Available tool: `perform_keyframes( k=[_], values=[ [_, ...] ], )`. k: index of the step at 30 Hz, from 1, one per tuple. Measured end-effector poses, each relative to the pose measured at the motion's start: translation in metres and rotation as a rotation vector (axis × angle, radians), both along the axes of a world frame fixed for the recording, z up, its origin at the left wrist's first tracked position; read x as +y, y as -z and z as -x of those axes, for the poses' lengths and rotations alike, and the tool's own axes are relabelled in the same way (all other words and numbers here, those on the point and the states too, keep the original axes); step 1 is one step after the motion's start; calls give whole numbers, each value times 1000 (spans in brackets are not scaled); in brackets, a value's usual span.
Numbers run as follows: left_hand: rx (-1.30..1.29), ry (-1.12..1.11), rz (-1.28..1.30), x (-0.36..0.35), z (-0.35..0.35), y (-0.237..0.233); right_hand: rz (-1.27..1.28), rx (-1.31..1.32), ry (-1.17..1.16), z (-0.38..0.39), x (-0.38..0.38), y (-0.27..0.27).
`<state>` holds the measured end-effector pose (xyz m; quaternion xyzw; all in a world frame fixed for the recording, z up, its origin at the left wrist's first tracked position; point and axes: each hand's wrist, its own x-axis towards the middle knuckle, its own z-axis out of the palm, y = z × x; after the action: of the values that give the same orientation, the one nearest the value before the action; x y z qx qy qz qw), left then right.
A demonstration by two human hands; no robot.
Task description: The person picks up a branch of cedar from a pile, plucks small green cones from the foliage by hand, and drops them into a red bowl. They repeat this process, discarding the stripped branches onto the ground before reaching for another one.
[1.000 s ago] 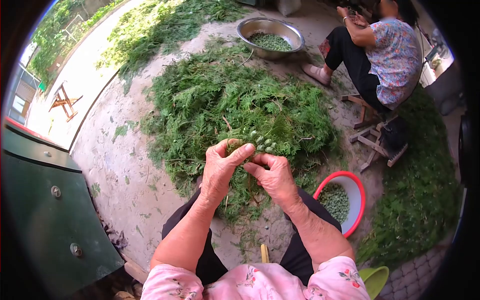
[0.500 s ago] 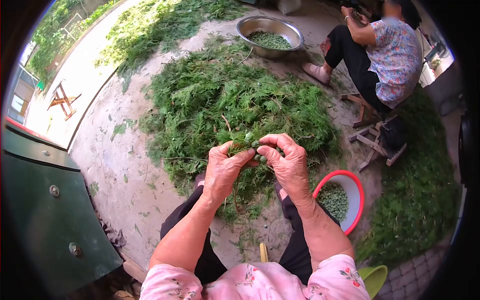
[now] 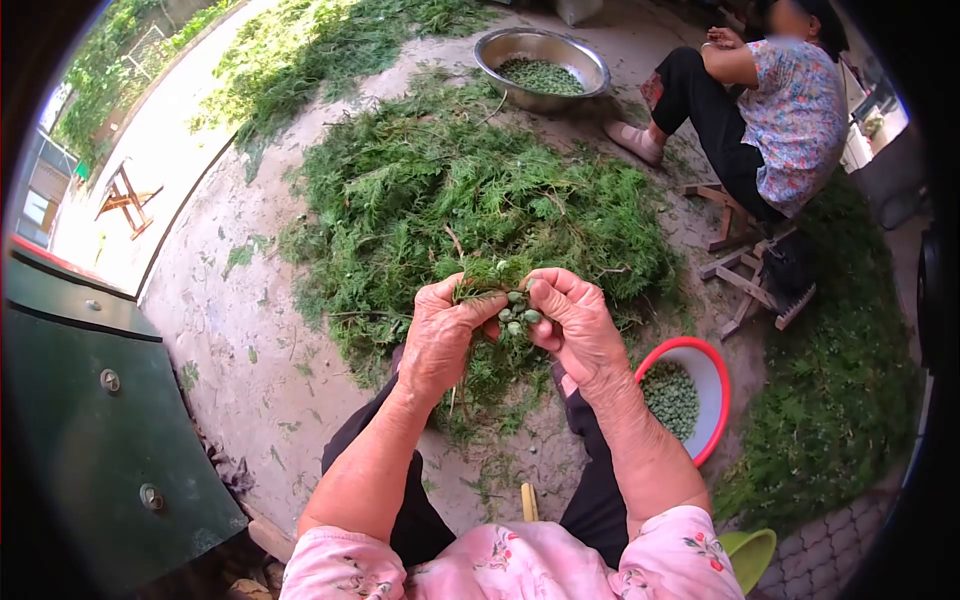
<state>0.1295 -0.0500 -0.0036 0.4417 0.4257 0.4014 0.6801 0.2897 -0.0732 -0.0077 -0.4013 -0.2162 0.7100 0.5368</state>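
My left hand is closed on a green conifer sprig, thumb pressed toward the middle. Close against it, my right hand pinches at the same sprig, with a cluster of round green cones showing between the two hands and against the right fingers. Beneath both hands spreads a big heap of cut evergreen branches. By my right knee stands a white basin with a red rim, partly filled with picked green cones.
A metal bowl of green cones stands beyond the heap. At the upper right a co-worker sits on a low stool, near another wooden stool. More greenery lies at the right. A dark green panel is at the left.
My right fingers have shifted, and more of the cone cluster shows between my hands. The co-worker's hands have moved lower, closer to the knees.
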Motion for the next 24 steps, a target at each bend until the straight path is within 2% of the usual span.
perform_keyframes(
  k=[2,6,8,10,12,16,19,22,24],
  values=[
    [-154,-115,63,-1,-3,-2,-8,12,-5,-2,2,-11],
    [-149,-117,102,-1,-3,-2,-50,-36,-9,-5,2,-14],
    [-152,-107,95,-1,-3,1,-168,-214,-104,-4,0,-11],
    [-155,-96,86,-2,-3,2,-161,-231,-103,1,-1,-11],
    [-147,-103,89,-3,-5,3,-272,-435,-6,7,-1,-7],
    [-239,-162,126,-3,-5,5,-266,-342,37,10,-3,-6],
    [-234,-157,102,-3,-7,6,-265,-451,13,11,-4,-5],
    [-189,-141,29,-5,-8,8,-149,-384,41,15,-6,-4],
    [-206,-145,49,-6,-8,6,-120,-216,42,15,-9,-3]
  ],
)
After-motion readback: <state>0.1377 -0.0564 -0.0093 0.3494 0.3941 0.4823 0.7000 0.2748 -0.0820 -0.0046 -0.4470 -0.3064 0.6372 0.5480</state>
